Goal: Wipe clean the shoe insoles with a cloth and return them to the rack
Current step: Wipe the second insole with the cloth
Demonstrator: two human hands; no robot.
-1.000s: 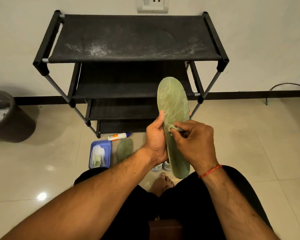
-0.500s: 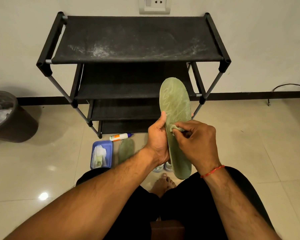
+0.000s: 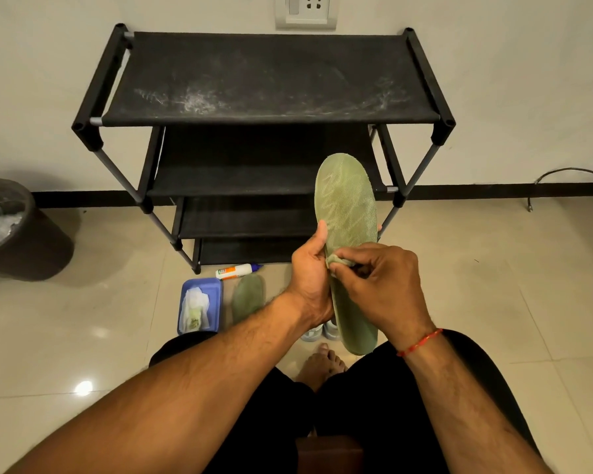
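Above glossy tiles [image 3: 493, 275] before a dusty rack [image 3: 271, 80]: left fingers [image 3: 321, 238] around insole [image 3: 344, 200], right fingers [image 3: 358, 253] pinched on cloth [image 3: 337, 260].

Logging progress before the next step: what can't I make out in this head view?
All in the head view:
- Middle of the held insole: hidden by the left hand and right hand.
- Most of the cloth: buried in the right hand's fingers.
- The pale shoes: largely covered by the left wrist and the held insole.
- The bin: cut by the left edge.
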